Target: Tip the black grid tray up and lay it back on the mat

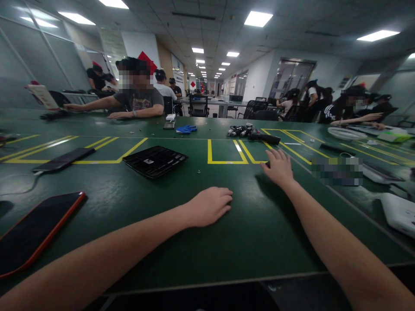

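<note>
On the worktop (181, 255) | your left hand (207, 206) rests, fingers slightly apart | your right hand (279, 167) apparently handles a dark object (267, 164), grip unclear | lifting needs firm closure

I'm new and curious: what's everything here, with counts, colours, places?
Table: one, green, foreground
Tape outlines: several, yellow, tabletop
Square panel: one, black, left
Phone: one, black-orange, near left
Cabled slab: one, dark, beyond phone
Apparent glove: one, blue, far middle
Tube: one, black, far middle
Cables: one bundle, dark, beside tube
Other items: several, mixed, mostly right
People: several, mixed clothing, background
Chairs: several, black, background
Lights: many, white, ceiling
Left hand: one, bare, centre
Right hand: one, bare, right of centre, dark object at fingers
</note>
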